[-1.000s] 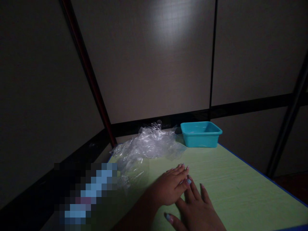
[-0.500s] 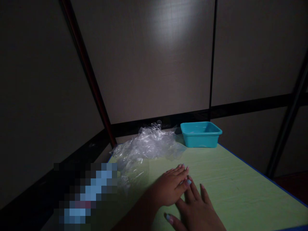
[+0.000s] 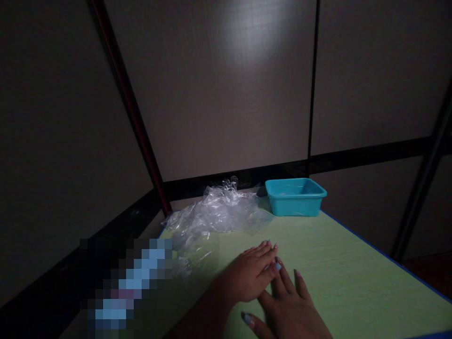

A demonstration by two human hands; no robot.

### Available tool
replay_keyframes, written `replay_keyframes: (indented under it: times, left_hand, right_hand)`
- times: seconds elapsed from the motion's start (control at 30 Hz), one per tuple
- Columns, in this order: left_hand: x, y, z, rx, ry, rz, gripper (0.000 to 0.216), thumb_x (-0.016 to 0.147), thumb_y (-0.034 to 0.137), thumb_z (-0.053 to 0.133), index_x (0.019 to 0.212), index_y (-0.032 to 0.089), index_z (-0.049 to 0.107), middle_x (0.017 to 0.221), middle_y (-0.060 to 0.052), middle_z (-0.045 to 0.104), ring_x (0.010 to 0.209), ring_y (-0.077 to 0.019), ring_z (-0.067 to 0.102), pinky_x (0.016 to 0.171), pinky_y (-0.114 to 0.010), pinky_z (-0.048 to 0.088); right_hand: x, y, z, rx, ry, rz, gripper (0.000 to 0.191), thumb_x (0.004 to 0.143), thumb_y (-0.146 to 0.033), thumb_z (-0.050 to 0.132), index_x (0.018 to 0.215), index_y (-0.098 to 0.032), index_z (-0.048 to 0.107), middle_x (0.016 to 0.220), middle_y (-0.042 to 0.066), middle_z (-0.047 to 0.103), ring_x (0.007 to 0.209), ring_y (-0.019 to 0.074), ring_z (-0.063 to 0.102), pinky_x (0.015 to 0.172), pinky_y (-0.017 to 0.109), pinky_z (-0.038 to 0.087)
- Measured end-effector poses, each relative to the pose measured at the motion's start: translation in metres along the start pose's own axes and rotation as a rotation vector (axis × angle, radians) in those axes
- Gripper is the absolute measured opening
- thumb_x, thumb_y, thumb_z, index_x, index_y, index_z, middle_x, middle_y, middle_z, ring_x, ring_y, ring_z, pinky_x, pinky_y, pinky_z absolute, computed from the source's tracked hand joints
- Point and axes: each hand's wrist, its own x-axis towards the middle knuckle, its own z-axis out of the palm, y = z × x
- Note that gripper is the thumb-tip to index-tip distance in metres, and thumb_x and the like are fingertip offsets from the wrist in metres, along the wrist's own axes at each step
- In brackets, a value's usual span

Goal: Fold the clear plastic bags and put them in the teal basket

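Observation:
My left hand (image 3: 252,273) lies palm down on the green tabletop (image 3: 356,282), its fingers stretched out toward the right. Its thumb and fingertips overlap the fingertips of my right hand (image 3: 291,308), which rests flat with fingers and thumb spread. Neither hand holds anything. Beyond my left hand lies a loose heap of clear plastic gloves (image 3: 222,209), crumpled and spilling toward the left edge. Behind it to the right stands a turquoise plastic basin (image 3: 295,205), upright; only part of its inside shows.
Dark panelled walls (image 3: 226,108) close in behind and to the left of the table. A blue edge band (image 3: 384,253) runs along the table's right side. At lower left a pixelated patch (image 3: 130,287) hides what is there.

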Motion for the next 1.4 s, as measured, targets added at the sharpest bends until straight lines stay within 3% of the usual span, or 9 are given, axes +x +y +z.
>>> replay_keyframes:
  times: [0.37,0.63,1.0,1.4]
  left_hand:
    - [-0.0001,-0.0009,0.001,0.006,0.006,0.012,0.051,0.095,0.044,0.024,0.139,0.019,0.028,0.145,-0.006,0.026,0.134,-0.017,0.021,0.11,-0.035,0.02]
    - [0.0001,-0.0023,0.0023,-0.005,0.009,-0.001,0.05,0.095,0.044,0.023,0.139,0.021,0.029,0.145,-0.005,0.025,0.134,-0.018,0.02,0.11,-0.037,0.02]
    - [-0.0007,-0.001,0.0007,-0.018,0.014,0.013,0.051,0.095,0.044,0.023,0.139,0.02,0.029,0.145,-0.005,0.026,0.134,-0.0175,0.021,0.11,-0.037,0.02]
    - [0.0001,-0.0013,0.0014,0.001,0.001,0.006,0.052,0.095,0.044,0.022,0.139,0.018,0.028,0.145,-0.006,0.025,0.134,-0.0174,0.02,0.11,-0.036,0.019]
  right_hand:
    - [-0.0002,0.0013,0.004,0.032,0.071,-0.017,0.062,0.076,-0.065,0.045,0.125,-0.027,0.053,0.135,0.019,0.038,0.125,0.0476,0.019,0.091,0.074,0.015]
    - [-0.0006,0.0003,0.0009,0.001,0.02,-0.004,0.064,0.077,-0.067,0.04,0.128,-0.027,0.049,0.137,0.019,0.034,0.126,0.0462,0.015,0.092,0.073,0.014]
    - [-0.0014,0.0025,0.0057,0.042,0.075,-0.008,0.064,0.076,-0.068,0.041,0.125,-0.028,0.052,0.136,0.017,0.038,0.126,0.0467,0.018,0.093,0.073,0.013]
    - [-0.0017,0.0004,0.0,0.046,0.034,-0.002,0.064,0.077,-0.067,0.04,0.127,-0.028,0.05,0.137,0.018,0.034,0.127,0.046,0.014,0.093,0.073,0.011]
